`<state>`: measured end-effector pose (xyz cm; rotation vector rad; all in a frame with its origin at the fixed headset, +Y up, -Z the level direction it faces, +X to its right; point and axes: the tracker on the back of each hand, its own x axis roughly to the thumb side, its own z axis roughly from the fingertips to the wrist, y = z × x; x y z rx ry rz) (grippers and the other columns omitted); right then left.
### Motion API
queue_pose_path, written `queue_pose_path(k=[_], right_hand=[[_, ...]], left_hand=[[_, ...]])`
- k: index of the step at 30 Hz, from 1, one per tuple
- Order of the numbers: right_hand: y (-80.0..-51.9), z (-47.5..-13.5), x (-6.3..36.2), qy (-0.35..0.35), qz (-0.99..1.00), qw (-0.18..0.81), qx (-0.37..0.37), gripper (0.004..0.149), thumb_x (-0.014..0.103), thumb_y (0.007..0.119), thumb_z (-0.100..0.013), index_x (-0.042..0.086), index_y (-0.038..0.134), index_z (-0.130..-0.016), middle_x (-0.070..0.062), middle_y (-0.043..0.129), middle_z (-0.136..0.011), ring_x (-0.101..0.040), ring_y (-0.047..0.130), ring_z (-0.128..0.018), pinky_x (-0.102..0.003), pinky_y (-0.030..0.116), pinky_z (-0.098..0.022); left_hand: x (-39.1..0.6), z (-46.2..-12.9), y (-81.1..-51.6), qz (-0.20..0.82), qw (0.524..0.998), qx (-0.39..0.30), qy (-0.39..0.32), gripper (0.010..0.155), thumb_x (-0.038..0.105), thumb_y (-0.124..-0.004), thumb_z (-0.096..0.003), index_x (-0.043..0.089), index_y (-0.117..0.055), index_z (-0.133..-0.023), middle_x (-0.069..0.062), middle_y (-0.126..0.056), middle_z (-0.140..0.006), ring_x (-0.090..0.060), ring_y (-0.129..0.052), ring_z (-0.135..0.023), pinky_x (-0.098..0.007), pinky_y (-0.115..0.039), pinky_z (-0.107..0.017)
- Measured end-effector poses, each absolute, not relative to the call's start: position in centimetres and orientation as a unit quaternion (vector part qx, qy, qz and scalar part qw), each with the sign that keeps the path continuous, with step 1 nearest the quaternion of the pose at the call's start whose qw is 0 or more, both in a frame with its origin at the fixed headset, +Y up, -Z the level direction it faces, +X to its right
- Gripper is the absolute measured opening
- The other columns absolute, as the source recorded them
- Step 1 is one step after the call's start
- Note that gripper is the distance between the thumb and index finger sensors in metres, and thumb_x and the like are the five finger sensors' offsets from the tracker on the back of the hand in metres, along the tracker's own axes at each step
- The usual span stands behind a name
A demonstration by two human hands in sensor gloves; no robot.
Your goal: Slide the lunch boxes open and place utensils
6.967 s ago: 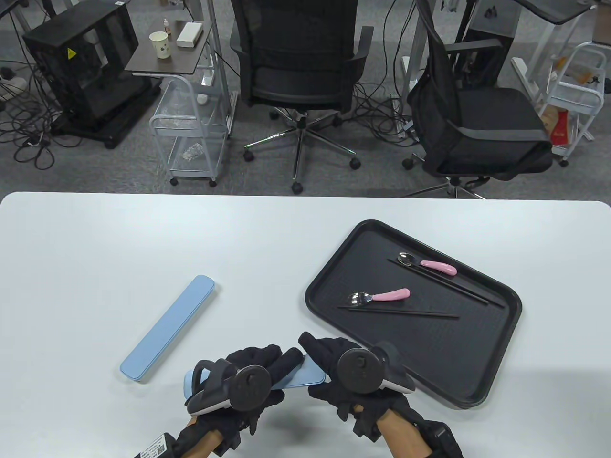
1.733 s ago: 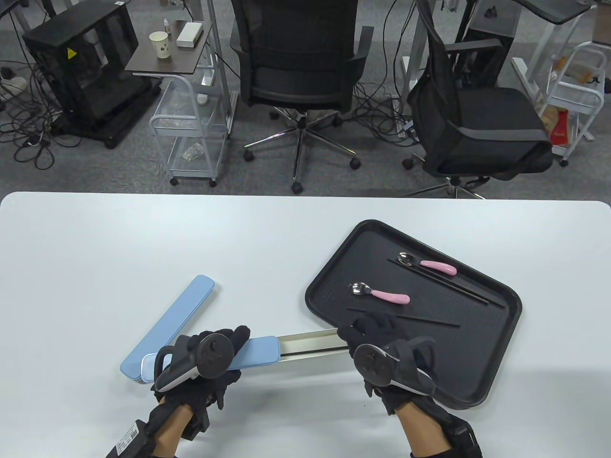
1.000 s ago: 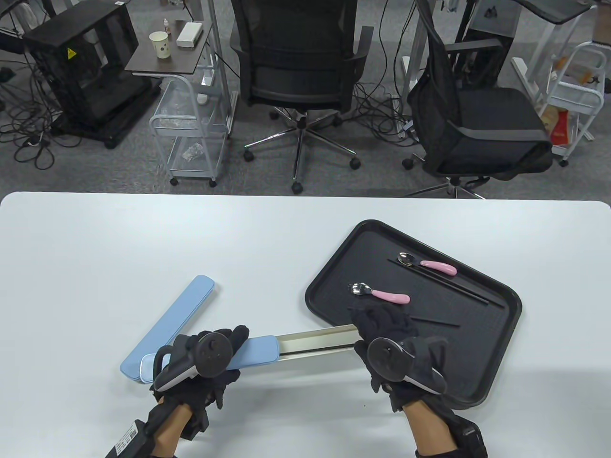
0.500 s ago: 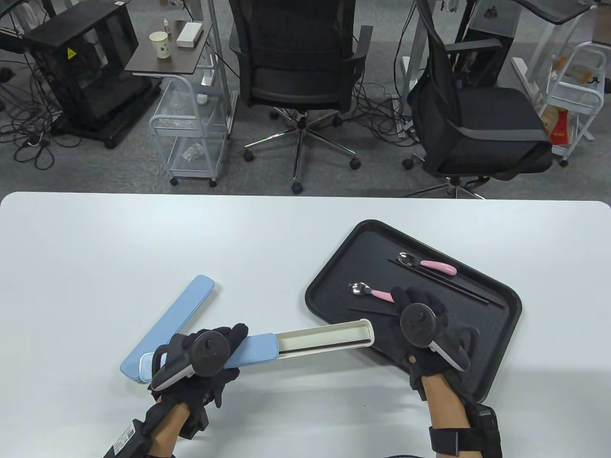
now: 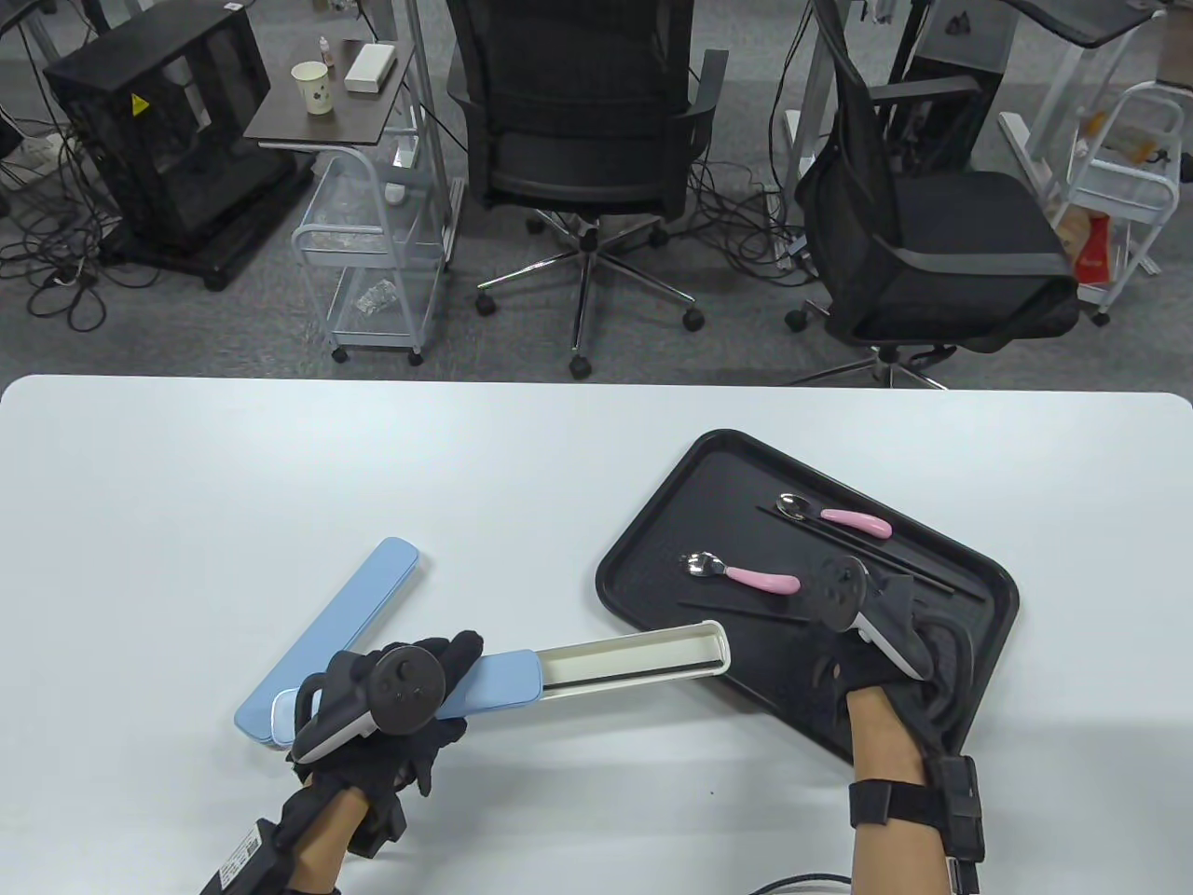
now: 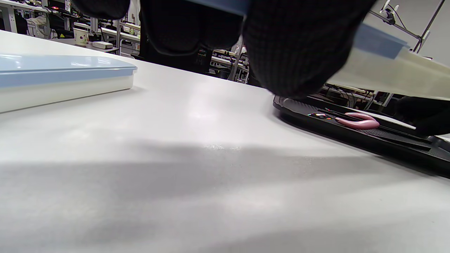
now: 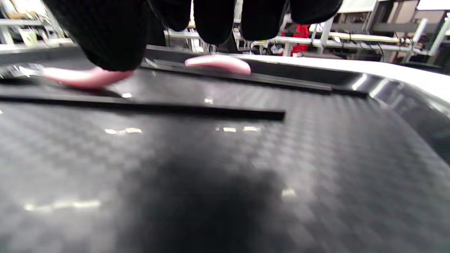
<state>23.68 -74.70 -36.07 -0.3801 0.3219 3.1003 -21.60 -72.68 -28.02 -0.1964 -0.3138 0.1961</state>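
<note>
An office or lab workspace. A white table point(image 5: 280, 466) stands on grey carpet point(image 5: 186, 326). Behind it are two black mesh office chairs point(image 5: 582, 121) on wheeled bases, and loose black cables point(image 5: 56, 252) sprawl across the floor. A black open equipment rack point(image 5: 158, 140) with a yellow warning sticker sits at the left. A small brown side table point(image 5: 326, 112) holds a paper cup point(image 5: 312, 87) and a white box point(image 5: 369, 67). White wire trolleys point(image 5: 382, 252) on castors stand beside desk legs.
</note>
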Motion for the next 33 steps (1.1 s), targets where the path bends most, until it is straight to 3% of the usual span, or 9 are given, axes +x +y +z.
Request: queue_pose_path(k=[7,9,23,26,33], right_hand=[[-76.8,-36.4,25.1,0.136,0.979,-0.028,-0.15,0.073,0.042,0.08,-0.047,0.033,0.037,-0.106,-0.008,0.038,-0.114,-0.042,0.046,-0.105,-0.061,0.046,-0.073],[-77.0,-36.4,25.4,0.126,0.98,0.004,-0.155,0.073,0.04,0.081,-0.048,0.032,0.038,-0.106,-0.009,0.038,-0.113,-0.043,0.046,-0.104,-0.061,0.046,-0.072],[-77.1,-36.6,25.0,0.121,0.983,-0.01,-0.137,0.049,0.031,0.081,-0.049,0.034,0.064,-0.095,-0.005,0.063,-0.102,-0.036,0.069,-0.095,-0.057,0.058,-0.071],[-77.3,-36.5,24.8,0.084,0.988,-0.021,-0.128,0.044,0.027,0.083,-0.046,0.035,0.071,-0.088,-0.005,0.073,-0.095,-0.035,0.075,-0.091,-0.057,0.061,-0.069],[-77.4,-36.4,24.3,0.085,0.99,-0.051,-0.101,0.041,0.026,0.082,-0.047,0.035,0.071,-0.086,-0.003,0.074,-0.093,-0.033,0.075,-0.092,-0.056,0.061,-0.07]], left_hand=[[-21.6,-28.0,-72.7,0.095,0.978,-0.098,-0.158,0.083,0.04,-0.09,-0.0388,0.035,-0.04,-0.105,-0.001,-0.054,-0.107,-0.033,-0.064,-0.095,-0.066,-0.047,-0.072],[-21.6,-28.0,-72.7,0.096,0.978,-0.097,-0.158,0.083,0.04,-0.09,-0.0389,0.035,-0.04,-0.105,-0.001,-0.054,-0.107,-0.033,-0.064,-0.095,-0.066,-0.047,-0.072],[-21.5,-28.1,-72.8,0.093,0.978,-0.101,-0.156,0.083,0.04,-0.09,-0.0389,0.035,-0.04,-0.105,-0.001,-0.054,-0.106,-0.033,-0.064,-0.095,-0.066,-0.047,-0.072],[-21.6,-28.1,-72.8,0.093,0.978,-0.102,-0.156,0.083,0.04,-0.09,-0.0389,0.035,-0.04,-0.105,-0.001,-0.054,-0.106,-0.033,-0.064,-0.095,-0.066,-0.047,-0.072],[-21.5,-28.1,-72.8,0.091,0.978,-0.104,-0.155,0.083,0.039,-0.09,-0.0389,0.035,-0.04,-0.105,-0.001,-0.054,-0.107,-0.033,-0.064,-0.095,-0.067,-0.047,-0.072]])
